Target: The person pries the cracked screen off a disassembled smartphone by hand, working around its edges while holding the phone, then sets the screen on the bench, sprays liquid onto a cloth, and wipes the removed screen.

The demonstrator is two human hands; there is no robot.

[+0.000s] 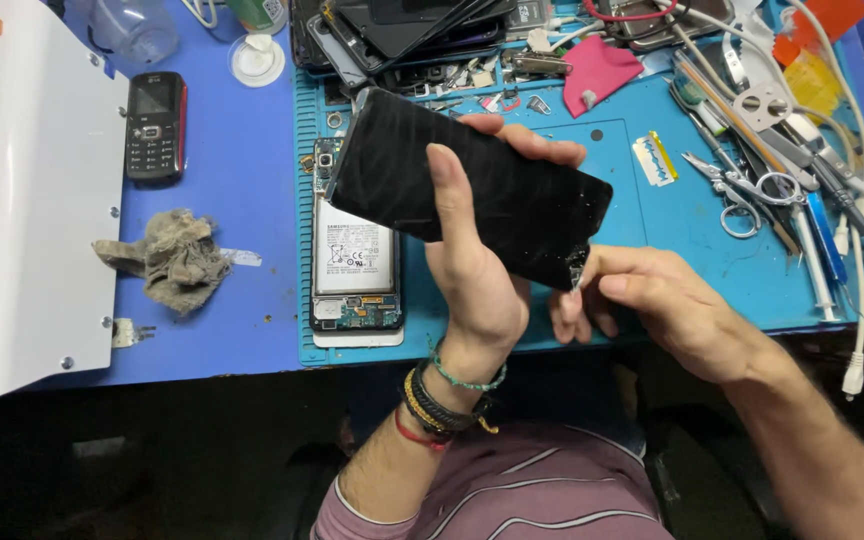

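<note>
The left hand point(477, 265) grips a black phone screen panel point(467, 200) from behind, thumb laid across its glass face and fingertips curled over the far edge, holding it tilted above the mat. The right hand point(652, 305) sits just below the panel's lower right corner, fingers pinched together on the cracked edge there. Beneath the panel, an opened phone body point(355, 262) with its battery showing lies on the blue work mat point(652, 250). Scissors point(742, 190) and other tools lie to the right; a grey rag point(174, 258) and a small black keypad phone point(155, 125) lie well off to the left.
</note>
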